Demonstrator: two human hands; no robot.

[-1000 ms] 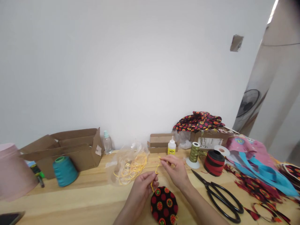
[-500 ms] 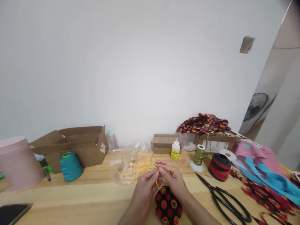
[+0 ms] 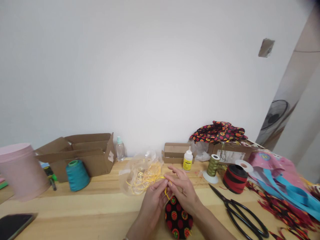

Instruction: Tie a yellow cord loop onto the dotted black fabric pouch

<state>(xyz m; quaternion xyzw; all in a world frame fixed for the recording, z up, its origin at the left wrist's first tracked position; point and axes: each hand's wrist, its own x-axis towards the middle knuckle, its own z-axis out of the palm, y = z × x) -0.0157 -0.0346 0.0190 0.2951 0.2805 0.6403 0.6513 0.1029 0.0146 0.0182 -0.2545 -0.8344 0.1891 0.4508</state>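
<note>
My left hand (image 3: 155, 197) and my right hand (image 3: 183, 187) meet over the table, thumbs and fingertips pinching a thin yellow cord (image 3: 166, 193). From the fingers the cord runs down to a small black fabric pouch (image 3: 178, 218) patterned with red dots and flower-like circles. The pouch hangs or rests below my right palm; whether it touches the table I cannot tell. Just beyond my fingertips lies a clear plastic bag (image 3: 125, 181) with a tangle of yellow cord (image 3: 147, 176) in it. The cord's crossing between the fingertips is partly hidden.
Black scissors (image 3: 231, 201) lie right of my hands. Behind stand a glue bottle (image 3: 187, 160), an olive thread spool (image 3: 213, 165) and a red-black roll (image 3: 234, 180). At left are a teal thread cone (image 3: 77, 175), an open cardboard box (image 3: 100, 166), a pink bin (image 3: 23, 171) and a phone (image 3: 16, 225).
My right fingers have lifted and spread a little, with the fingertips still on the cord. The pouch has shifted slightly, and the whole view has moved a little.
</note>
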